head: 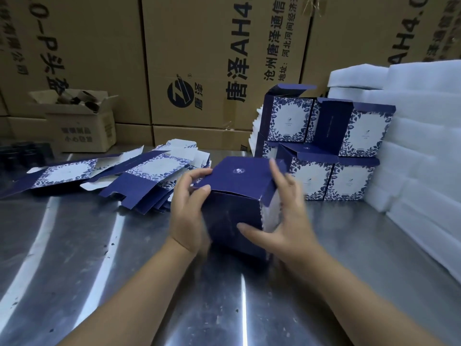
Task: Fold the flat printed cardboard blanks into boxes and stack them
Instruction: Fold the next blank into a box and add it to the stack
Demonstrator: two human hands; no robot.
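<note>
A dark blue folded box [237, 196] stands on the steel table [99, 245] in front of me, its top panel closed down. My left hand [187, 208] holds its left side, thumb and fingers pinching the top panel's left edge. My right hand [284, 221] cups the right side, fingers up along the top's right edge and thumb across the front face. Flat printed blanks [139, 176] lie spread in a loose pile to the left. Several finished blue-and-white boxes [324, 146] are stacked two high behind and to the right.
White foam sheets [411, 133] are piled high along the right. Large brown cartons [199, 58] wall off the back. A small open carton [79, 121] sits at back left, with a dark tray [22, 156] beside it.
</note>
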